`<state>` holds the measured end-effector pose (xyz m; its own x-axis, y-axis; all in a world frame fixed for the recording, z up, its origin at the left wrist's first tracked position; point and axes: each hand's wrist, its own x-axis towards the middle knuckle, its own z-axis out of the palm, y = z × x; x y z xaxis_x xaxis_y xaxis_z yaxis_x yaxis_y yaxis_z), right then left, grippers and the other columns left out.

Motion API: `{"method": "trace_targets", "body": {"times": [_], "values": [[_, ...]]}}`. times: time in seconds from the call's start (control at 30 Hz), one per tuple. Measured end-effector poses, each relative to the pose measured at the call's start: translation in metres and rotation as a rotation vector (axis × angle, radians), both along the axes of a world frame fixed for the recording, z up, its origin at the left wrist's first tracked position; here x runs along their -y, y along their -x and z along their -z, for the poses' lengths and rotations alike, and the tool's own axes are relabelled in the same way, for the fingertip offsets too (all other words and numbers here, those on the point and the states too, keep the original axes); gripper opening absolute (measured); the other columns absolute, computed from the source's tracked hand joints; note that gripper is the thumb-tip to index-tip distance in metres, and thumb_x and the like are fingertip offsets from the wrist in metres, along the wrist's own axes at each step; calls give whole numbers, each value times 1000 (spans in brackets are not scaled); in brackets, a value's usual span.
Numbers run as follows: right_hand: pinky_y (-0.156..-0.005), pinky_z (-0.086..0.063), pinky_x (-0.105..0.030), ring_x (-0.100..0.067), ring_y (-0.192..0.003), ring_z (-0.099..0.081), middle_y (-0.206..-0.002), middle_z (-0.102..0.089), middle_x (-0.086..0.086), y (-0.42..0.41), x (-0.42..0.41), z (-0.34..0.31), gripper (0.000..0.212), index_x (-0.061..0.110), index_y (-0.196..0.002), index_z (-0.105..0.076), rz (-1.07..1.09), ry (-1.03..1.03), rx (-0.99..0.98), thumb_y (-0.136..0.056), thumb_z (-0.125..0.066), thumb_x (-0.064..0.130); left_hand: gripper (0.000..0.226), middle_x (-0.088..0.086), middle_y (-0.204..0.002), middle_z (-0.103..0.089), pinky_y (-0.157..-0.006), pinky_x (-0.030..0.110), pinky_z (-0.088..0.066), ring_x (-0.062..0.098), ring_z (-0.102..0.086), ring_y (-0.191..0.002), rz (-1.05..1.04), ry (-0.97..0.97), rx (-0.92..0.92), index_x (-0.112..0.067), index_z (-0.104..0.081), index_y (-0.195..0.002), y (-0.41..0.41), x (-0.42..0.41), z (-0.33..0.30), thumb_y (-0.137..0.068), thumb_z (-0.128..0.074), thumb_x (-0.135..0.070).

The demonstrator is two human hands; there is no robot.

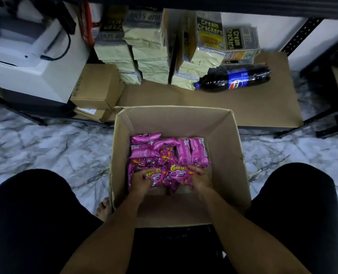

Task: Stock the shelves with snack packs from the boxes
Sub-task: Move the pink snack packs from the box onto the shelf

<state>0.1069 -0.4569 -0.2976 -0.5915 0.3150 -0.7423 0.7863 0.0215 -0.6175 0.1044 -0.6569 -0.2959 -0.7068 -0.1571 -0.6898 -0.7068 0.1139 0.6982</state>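
An open cardboard box [223, 139] stands on the floor between my knees. Inside lie several pink snack packs [164, 155], some flat, some on edge. My left hand [139, 181] grips a pink pack [154, 176] at the near left of the pile. My right hand [200, 178] grips another pink pack [179, 174] beside it. Both hands are deep in the box, fingers curled over the packs' edges. The bottom shelf [243, 107], lined with brown cardboard, lies just beyond the box.
Stacks of cream cracker packs [150, 52] fill the shelf's back left. A cola bottle [233, 79] lies on its side beside them. Small closed cartons [96, 88] and a white machine [31, 56] sit at the left. Black shelf uprights [326, 115] stand right.
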Motion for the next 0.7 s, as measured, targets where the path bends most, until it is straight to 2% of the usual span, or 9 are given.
{"method": "trace_targets", "body": {"times": [0.07, 0.13, 0.23, 0.33, 0.4, 0.47, 0.6, 0.67, 0.7], "values": [[-45, -46, -25, -18, -71, -62, -127, -65, -2, 0, -3, 4, 54, 31, -110, -70, -8, -1, -4, -90, -46, -12, 51, 8, -128, -56, -79, 49, -57, 24, -60, -83, 42, 18, 10, -25, -70, -100, 3, 0, 3, -82, -55, 21], [-55, -51, -30, -19, -77, -62, -128, -63, -2, -3, -12, 2, 54, 28, -114, -69, -22, 15, 52, -90, -45, -13, 50, 9, -121, -60, -69, 41, -59, 21, -60, -78, 59, 2, 55, -18, -71, -104, 4, -4, 1, -82, -51, 22], [-47, -47, -24, -16, -71, -59, -121, -64, -1, -4, -26, -18, 50, 29, -117, -67, -24, 55, 89, -92, -46, -9, 48, 6, -106, -59, -54, 27, -58, 18, -58, -77, 40, -66, 143, -17, -70, -105, 4, -15, -15, -84, -48, 20], [-55, -50, -25, -14, -75, -60, -100, -69, 0, 6, -41, -59, 39, 28, -117, -65, 28, 96, 72, -92, -57, -2, 41, 3, -99, -62, -60, 30, -59, 19, -62, -81, -19, -142, 177, -25, -71, -95, 4, -21, -49, -85, -58, 13], [-58, -51, -26, -14, -73, -60, -89, -69, 1, 12, -46, -96, 36, 26, -115, -66, 9, 89, 52, -89, -64, 2, 33, 0, -103, -63, -68, 35, -60, 19, -65, -86, -71, -163, 188, -24, -70, -100, -1, -20, -85, -86, -64, 5], [-51, -50, -24, -13, -64, -57, -83, -67, 1, 16, -45, -136, 36, 24, -113, -68, -21, 63, 37, -86, -67, 0, 31, 0, -102, -64, -74, 39, -60, 19, -66, -84, -97, -149, 158, -21, -68, -104, -6, -12, -128, -85, -67, 3], [-42, -46, -23, -13, -53, -54, -77, -69, -3, 19, -32, -218, 39, 19, -112, -70, -63, 20, 16, -83, -67, -6, 40, 11, -111, -65, -63, 31, -59, 19, -66, -74, -89, -105, 110, -30, -67, -101, -12, 9, -215, -83, -68, 6], [-50, -53, -28, -18, -60, -59, -81, -71, -5, 15, -28, -263, 39, 21, -111, -70, -60, 33, 10, -83, -67, -4, 44, 13, -116, -64, -62, 30, -58, 18, -66, -74, -64, -92, 96, -32, -67, -101, -13, 16, -263, -81, -70, 7], [-59, -55, -36, -20, -65, -61, -82, -71, -4, 13, -27, -288, 37, 25, -107, -71, -51, 39, 10, -83, -68, -3, 44, 13, -117, -63, -63, 30, -59, 19, -66, -75, -51, -93, 82, -31, -67, -103, -13, 19, -287, -81, -70, 7]]}}
